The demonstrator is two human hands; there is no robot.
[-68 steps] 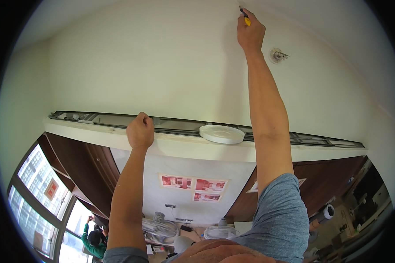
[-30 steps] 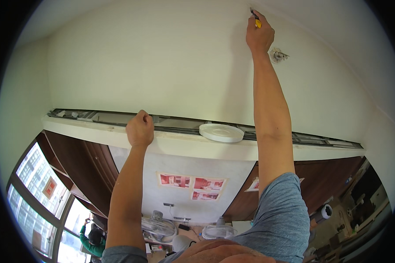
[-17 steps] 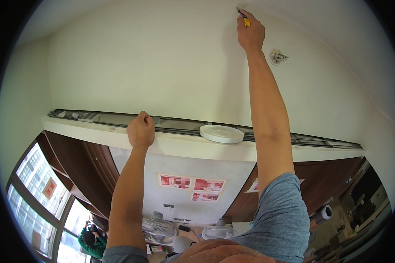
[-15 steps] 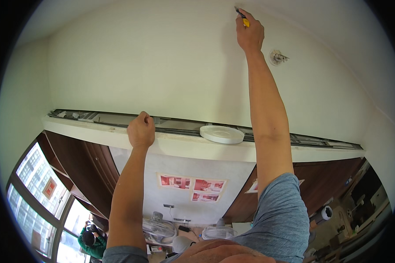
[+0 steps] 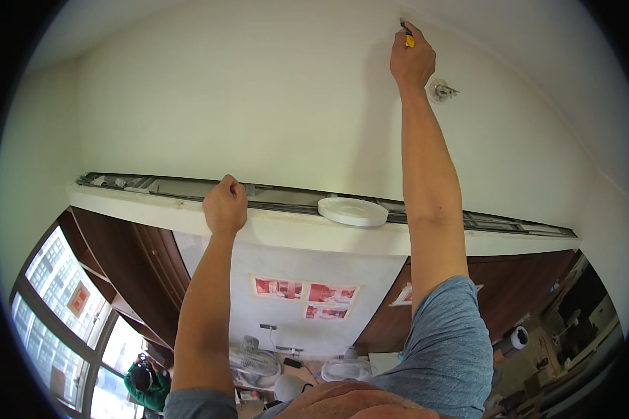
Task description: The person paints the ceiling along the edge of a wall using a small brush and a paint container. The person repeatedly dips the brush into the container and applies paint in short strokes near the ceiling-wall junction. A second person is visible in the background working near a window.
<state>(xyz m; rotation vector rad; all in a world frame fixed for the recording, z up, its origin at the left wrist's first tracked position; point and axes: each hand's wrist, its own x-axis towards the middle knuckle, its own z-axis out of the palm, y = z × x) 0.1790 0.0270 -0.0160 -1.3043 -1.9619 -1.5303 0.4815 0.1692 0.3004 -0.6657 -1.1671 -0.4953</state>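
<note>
High on the pale ceiling, my right hand (image 5: 414,61) is closed around a yellow and black utility knife (image 5: 409,40). The knife's tip is at or close to the ceiling surface; whether it touches I cannot tell. Just right of my wrist, wires stick out of a round hole (image 5: 442,91). My left hand (image 5: 225,205) is curled over the cream ledge (image 5: 293,234) of a long ceiling recess, gripping its edge, with the fingertips partly hidden. Between my arms, a white round disc-like thing (image 5: 353,211) rests on that ledge.
Thin dark strips (image 5: 496,223) and grey metal pieces lie along the recess. Below are a fan (image 5: 255,363), red-and-white pictures (image 5: 306,293) on a wall and dark wooden cabinets (image 5: 129,265). A person in green (image 5: 147,384) is by the window at lower left.
My right hand has moved to the right and slightly down with the utility knife, closer to the hole with wires. The left hand stays on the ledge.
</note>
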